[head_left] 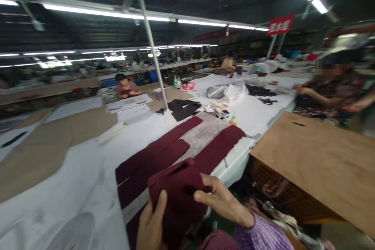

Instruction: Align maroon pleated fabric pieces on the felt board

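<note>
A folded maroon fabric piece [178, 191] is held up in front of me, over the near edge of the table. My left hand [152, 218] grips its lower left side, thumb on the front and fingers hidden behind. At its right edge my right hand [218, 195] pinches the cloth between thumb and fingers. Behind it, several maroon fabric strips [158, 146] lie in rows on a mottled grey cloth [209, 133]. One row of stacked maroon pieces [219, 148] runs along the right side.
The long white table [99, 172] carries brown paper [58, 140], black fabric pieces [183, 109], a plastic bag [231, 90] and a small orange bottle [233, 120]. A white pole [152, 47] rises from it. To the right are a wooden board [319, 156] and a seated person [328, 90].
</note>
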Available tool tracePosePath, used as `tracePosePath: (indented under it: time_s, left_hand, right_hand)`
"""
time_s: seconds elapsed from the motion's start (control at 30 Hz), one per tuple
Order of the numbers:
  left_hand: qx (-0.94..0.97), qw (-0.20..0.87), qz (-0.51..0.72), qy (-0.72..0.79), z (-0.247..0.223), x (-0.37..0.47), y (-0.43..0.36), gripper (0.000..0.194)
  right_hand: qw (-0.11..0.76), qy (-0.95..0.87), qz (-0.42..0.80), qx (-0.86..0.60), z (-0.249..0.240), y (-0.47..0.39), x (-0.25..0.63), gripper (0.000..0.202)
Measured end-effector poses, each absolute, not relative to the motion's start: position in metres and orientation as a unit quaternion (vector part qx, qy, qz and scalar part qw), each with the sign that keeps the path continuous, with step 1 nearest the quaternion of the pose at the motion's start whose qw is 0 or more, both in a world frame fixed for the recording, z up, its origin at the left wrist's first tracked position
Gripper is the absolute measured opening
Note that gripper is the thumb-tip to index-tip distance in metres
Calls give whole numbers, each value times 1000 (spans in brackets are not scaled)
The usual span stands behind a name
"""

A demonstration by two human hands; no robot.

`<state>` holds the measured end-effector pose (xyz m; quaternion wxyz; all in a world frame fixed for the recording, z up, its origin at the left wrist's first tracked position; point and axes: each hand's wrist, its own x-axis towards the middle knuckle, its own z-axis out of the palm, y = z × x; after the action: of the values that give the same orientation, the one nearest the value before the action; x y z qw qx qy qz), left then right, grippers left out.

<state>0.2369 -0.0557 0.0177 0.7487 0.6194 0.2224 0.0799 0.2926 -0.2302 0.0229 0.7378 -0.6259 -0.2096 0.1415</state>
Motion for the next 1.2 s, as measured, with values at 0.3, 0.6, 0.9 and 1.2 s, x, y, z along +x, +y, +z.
tracePosePath:
  time_s: [0.3, 0.6, 0.9, 1.2]
  left_hand:
    - [389, 882, 44, 263, 34, 233, -70, 47]
    - [365, 907, 43, 206, 45, 228, -58, 49]
    - [454, 875, 41, 161, 48, 225, -45, 48]
    - [508, 844, 47, 165, 49, 223, -40, 43]
  right_hand:
    - [715, -174, 165, -657, 25, -223, 297, 20]
    - [676, -201, 144, -694, 24, -207, 307, 34]
    - [471, -418, -118, -768, 55, -200, 324, 23]
    - [458, -441, -104, -764, 61, -192, 326, 9]
